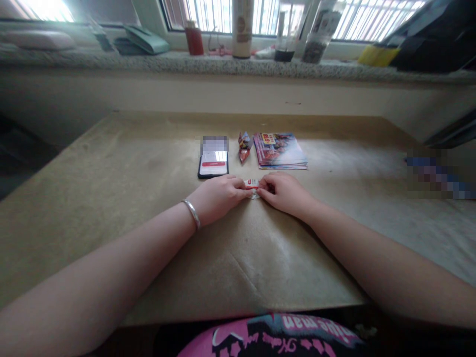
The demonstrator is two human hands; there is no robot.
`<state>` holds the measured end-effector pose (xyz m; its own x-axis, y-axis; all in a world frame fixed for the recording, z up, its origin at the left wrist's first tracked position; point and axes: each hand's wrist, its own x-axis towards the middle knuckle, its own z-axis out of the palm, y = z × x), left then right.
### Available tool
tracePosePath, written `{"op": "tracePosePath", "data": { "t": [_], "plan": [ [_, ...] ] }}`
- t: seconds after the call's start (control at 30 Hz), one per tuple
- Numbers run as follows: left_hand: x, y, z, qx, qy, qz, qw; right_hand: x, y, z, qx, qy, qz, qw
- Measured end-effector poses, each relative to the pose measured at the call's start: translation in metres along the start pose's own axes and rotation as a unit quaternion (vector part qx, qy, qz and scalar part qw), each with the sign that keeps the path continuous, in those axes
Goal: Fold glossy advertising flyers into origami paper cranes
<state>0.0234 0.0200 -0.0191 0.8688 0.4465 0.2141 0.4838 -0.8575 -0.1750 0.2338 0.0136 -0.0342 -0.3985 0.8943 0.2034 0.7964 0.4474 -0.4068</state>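
Between my two hands, low on the table, is a small piece of printed paper (253,184) in white and red. My left hand (221,194), with a silver bangle at the wrist, pinches its left side. The fingers of my right hand (284,193) are closed on its right side. My fingers cover part of the paper, so its full shape is hidden. Just beyond my left hand lies a phone (213,166) with its screen lit. Behind the paper sits a folded paper piece (244,147) in red and dark colours, beside a stack of printed leaflets (280,151).
A tan cover lies over the table (111,198). At the right edge is a blurred blue and pink item (439,176). The stone windowsill (208,64) at the back holds a red bottle (194,38), a tall pale bottle (242,29) and other containers.
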Motion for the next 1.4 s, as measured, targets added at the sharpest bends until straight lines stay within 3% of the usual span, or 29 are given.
{"op": "tracePosePath", "data": {
  "t": [0.13, 0.3, 0.47, 0.83, 1.1, 1.23, 1.4],
  "plan": [
    [0.001, 0.001, 0.001, -0.023, 0.018, -0.016, 0.999, -0.005, 0.001, 0.0, -0.005, 0.032, -0.033, 0.999],
    [0.001, 0.0, 0.005, -0.04, 0.033, -0.022, 0.998, -0.011, -0.002, -0.003, -0.108, 0.029, -0.103, 0.988],
    [0.002, 0.0, 0.004, -0.021, 0.027, -0.02, 0.999, -0.011, -0.007, -0.004, -0.126, 0.029, -0.074, 0.989],
    [0.002, 0.004, 0.0, 0.022, -0.013, -0.014, 1.0, -0.009, -0.007, -0.002, -0.045, 0.032, -0.031, 0.998],
    [0.002, 0.008, 0.0, 0.034, -0.009, -0.013, 0.999, -0.004, 0.003, 0.002, 0.053, 0.022, -0.01, 0.998],
    [0.003, 0.008, 0.002, 0.025, -0.011, -0.02, 0.999, -0.006, 0.003, 0.003, 0.027, 0.034, -0.028, 0.999],
    [0.002, 0.007, 0.003, 0.017, 0.001, -0.02, 1.0, -0.012, -0.001, -0.002, -0.088, 0.035, -0.112, 0.989]
  ]
}}
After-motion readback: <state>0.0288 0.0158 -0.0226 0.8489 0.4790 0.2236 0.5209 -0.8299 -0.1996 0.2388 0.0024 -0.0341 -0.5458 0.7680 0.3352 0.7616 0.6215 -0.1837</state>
